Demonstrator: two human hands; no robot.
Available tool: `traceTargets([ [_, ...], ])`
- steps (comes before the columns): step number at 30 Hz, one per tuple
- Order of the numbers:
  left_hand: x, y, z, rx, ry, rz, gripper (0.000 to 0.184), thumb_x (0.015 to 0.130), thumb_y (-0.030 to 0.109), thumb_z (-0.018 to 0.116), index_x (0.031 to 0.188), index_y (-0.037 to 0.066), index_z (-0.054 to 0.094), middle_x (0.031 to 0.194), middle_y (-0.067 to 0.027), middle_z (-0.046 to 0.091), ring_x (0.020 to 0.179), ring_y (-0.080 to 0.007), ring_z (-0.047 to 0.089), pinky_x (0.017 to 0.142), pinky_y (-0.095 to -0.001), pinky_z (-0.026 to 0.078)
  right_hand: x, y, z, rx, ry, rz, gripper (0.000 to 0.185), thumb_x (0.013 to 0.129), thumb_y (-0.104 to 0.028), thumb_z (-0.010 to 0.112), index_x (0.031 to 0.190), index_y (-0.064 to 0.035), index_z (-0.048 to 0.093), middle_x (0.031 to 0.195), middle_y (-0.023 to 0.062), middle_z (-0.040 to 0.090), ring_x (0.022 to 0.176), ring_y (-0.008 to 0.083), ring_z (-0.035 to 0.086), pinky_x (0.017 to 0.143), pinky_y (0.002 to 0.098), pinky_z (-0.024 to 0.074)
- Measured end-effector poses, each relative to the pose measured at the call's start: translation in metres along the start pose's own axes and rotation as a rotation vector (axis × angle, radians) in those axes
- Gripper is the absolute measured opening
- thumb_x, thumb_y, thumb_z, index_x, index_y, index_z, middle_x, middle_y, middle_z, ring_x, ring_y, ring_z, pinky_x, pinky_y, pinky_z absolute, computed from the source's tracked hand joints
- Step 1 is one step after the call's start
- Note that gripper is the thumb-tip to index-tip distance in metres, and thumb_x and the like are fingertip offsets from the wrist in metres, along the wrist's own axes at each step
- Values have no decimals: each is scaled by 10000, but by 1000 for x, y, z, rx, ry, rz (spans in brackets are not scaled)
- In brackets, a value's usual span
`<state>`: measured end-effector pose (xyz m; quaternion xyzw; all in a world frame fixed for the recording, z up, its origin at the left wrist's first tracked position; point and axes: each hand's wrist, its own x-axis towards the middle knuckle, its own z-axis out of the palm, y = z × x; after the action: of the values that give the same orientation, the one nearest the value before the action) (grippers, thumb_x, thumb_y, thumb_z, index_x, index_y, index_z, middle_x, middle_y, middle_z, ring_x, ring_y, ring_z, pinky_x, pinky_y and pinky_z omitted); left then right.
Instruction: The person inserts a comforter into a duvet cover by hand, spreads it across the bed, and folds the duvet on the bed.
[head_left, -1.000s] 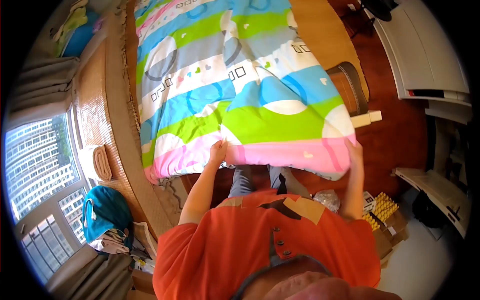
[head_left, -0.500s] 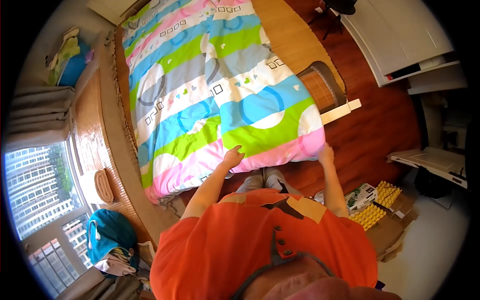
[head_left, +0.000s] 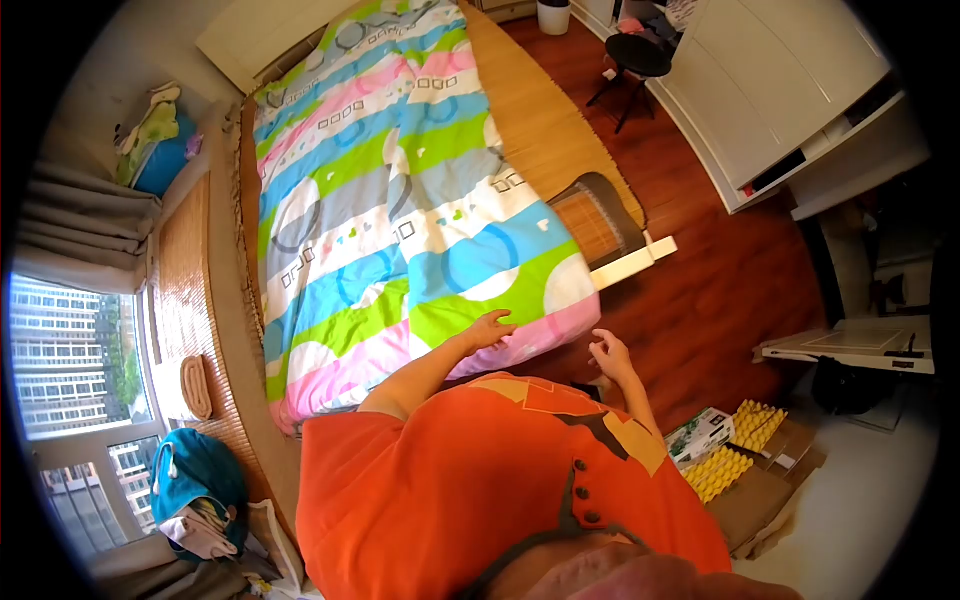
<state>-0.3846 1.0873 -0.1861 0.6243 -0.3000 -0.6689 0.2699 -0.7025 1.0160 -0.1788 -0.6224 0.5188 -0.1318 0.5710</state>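
Observation:
A striped quilt (head_left: pixel 400 205) in green, blue, pink, white and grey covers most of the bed. My left hand (head_left: pixel 490 331) is at its near pink and green edge, fingers apart with nothing in them; whether they touch the cloth I cannot tell. Just off the quilt's near right corner hovers my right hand (head_left: pixel 611 356), open, its fingers spread and bent. The quilt lies wrinkled, and its near edge hangs in front of my body.
A tan woven mat (head_left: pixel 530 95) shows along the bed's right side, with a pale bed rail (head_left: pixel 635 263) jutting out. Yellow egg trays (head_left: pixel 722 472) and cardboard (head_left: pixel 760 505) lie at right. A black stool (head_left: pixel 638 57) stands farther back. A teal bag (head_left: pixel 205 475) sits by the window.
My right hand has come away from the quilt's corner and its fingers have spread. My left hand stays near the quilt's edge. The view has shifted, showing more of the far room.

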Motion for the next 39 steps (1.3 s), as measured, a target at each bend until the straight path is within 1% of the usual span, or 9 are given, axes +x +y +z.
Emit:
traceTargets([
  [7,53,55,98,-145,362,-171,637,799,283,612,1331,95,317,899,-131,625,583,-205,609,482,-291,474,11,15,-138,7,-71,-123,290,828,-106,542,1098,-3,512,707,58,582,543,121,582,500,249,465],
  [17,141,116,242,-250,219,-4,613,822,281,610,1325,96,312,885,-90,617,581,-152,592,481,-278,465,79,-17,-281,-218,-198,-314,254,818,-109,548,1047,1,534,653,84,576,556,178,585,553,293,468],
  [19,163,132,251,-225,195,-7,608,823,286,610,1324,105,316,882,-80,619,581,-144,594,481,-275,464,98,-37,-306,-261,-243,-316,263,811,-145,561,1048,-33,541,719,144,610,667,305,589,604,363,463],
  [21,185,169,255,-182,281,-63,595,827,292,604,1323,125,321,881,-73,617,578,-140,594,480,-271,463,122,-37,-331,-287,-262,-290,260,808,-139,565,1044,-33,543,720,142,610,677,304,590,609,361,463],
  [23,229,187,254,-322,287,-92,594,836,283,592,1334,136,303,895,-74,611,584,-138,589,472,-253,458,145,-31,-362,-360,-302,-362,268,820,-124,544,1064,-13,532,683,102,592,596,204,564,575,315,453],
  [28,320,281,269,-435,248,-39,607,846,267,579,1341,89,278,931,-83,599,639,-131,585,503,-236,458,200,-13,-451,-311,-311,-125,269,837,-91,537,1088,5,514,668,43,553,577,112,563,543,246,474],
  [33,366,383,286,-447,179,123,565,841,256,589,1313,84,330,963,-84,589,692,-136,596,573,-230,476,267,-39,-506,-290,-384,-89,265,853,-100,519,1085,27,509,705,47,568,573,101,569,514,243,470],
  [36,394,405,279,-500,260,168,586,838,266,598,1317,93,309,940,-84,599,631,-127,587,524,-225,461,311,-49,-535,-130,-471,45,272,874,-128,497,1111,6,493,767,54,594,578,101,569,503,228,463],
  [39,408,402,265,-590,454,154,593,834,240,598,1327,89,303,920,-79,589,614,-124,577,507,-225,443,366,-47,-571,-145,-602,19,273,879,-131,490,1115,5,488,773,55,593,574,100,566,498,225,458],
])
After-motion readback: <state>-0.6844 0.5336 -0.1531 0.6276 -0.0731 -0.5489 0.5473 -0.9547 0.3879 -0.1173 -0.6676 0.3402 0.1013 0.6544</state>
